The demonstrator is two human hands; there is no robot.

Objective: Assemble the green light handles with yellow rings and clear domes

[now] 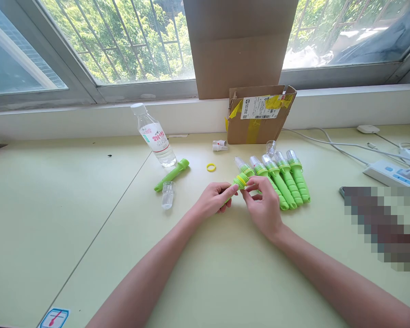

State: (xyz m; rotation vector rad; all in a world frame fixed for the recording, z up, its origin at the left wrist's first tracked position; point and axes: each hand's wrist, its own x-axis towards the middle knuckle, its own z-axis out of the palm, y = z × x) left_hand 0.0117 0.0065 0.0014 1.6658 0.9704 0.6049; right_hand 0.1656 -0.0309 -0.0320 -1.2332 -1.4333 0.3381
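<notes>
In my left hand is a green torch handle, its threaded head tilted up to the right. A yellow ring sits around that head. The closed fingertips of my right hand pinch at the ring's edge; their exact contact is partly hidden. Another yellow ring lies flat beyond my left hand. Farther left are a capless green handle and a clear ribbed cap. Several green torches with clear caps lie side by side just past my right hand.
A water bottle stands at back left. Small white cylinders and another clear cap lie near an open cardboard box. At right are a power strip, cables and a blurred-out object.
</notes>
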